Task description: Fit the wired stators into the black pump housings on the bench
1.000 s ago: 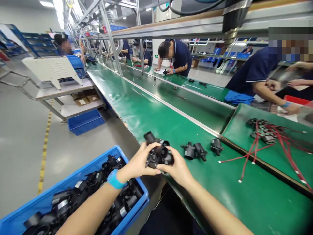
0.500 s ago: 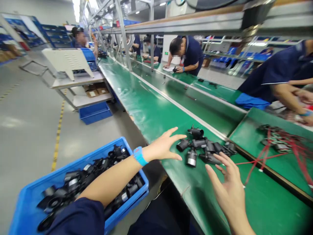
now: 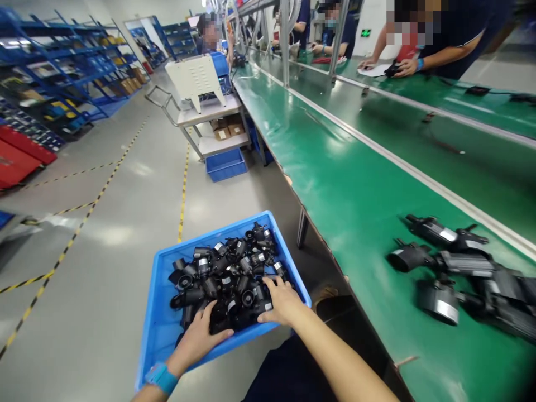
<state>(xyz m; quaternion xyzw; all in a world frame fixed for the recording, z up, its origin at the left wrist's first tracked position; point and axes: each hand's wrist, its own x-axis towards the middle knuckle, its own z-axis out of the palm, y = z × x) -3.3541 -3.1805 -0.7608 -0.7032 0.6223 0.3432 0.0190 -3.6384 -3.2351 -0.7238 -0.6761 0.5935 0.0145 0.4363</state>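
While left hand (image 3: 198, 339) and right hand (image 3: 283, 301) are splayed, black parts (image 3: 248, 298) lie between them.

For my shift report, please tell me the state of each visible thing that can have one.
Left grip: open, over black parts.
Right grip: open, over the same parts.
Blue bin: lidless, well filled.
Parts on green table: lying loose, clustered.
Far blue tray: upright, lidless.
Green sign: lit.

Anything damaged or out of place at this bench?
Yes, the green bench: its near edge looks ragged, with a pale, chipped-looking spot and, lower in view, a brownish mark, perhaps a split; I can't be sure. The black parts on it lie jumbled at mixed angles, some blurred.
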